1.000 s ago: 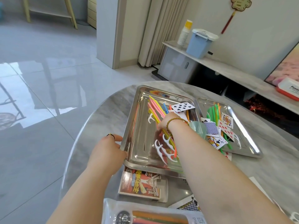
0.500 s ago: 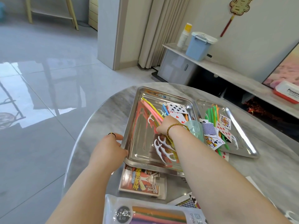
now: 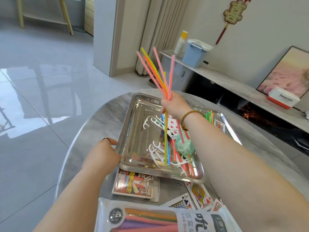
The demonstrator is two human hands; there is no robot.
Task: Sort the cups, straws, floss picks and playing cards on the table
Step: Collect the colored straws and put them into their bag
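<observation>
The right hand [image 3: 173, 106] was closed in a fist around a bundle of straws [image 3: 156, 72], raised in the air above the far half of the near tray [image 3: 124, 136]. Above the fist the pink, orange and yellow straws fanned upward and to the left. Below it their lower ends pointed down toward the tray, and one yellow straw reached almost to the tray's front part; whether it touched the metal could not be told. The left hand [image 3: 102, 154] held the near tray's left rim close to the front corner, with its fingers curled against the edge and a dark ring on one finger.

Inside the near tray, below and in front of the right hand, lay white floss picks [image 3: 154, 152] among a few loose straws [image 3: 174, 153] in red and blue. Playing cards [image 3: 172, 126] lay just under the right wrist, and a translucent green cup [image 3: 184, 145] sat beside the forearm, partly hidden by it. The far tray [image 3: 231, 129] stood just to the right and held green and orange straws and a face card.

On the table [image 3: 98, 124], between the near tray and the person, were a card box [image 3: 133, 185], some face cards [image 3: 199, 195] and a straw packet [image 3: 147, 218] at the bottom edge
</observation>
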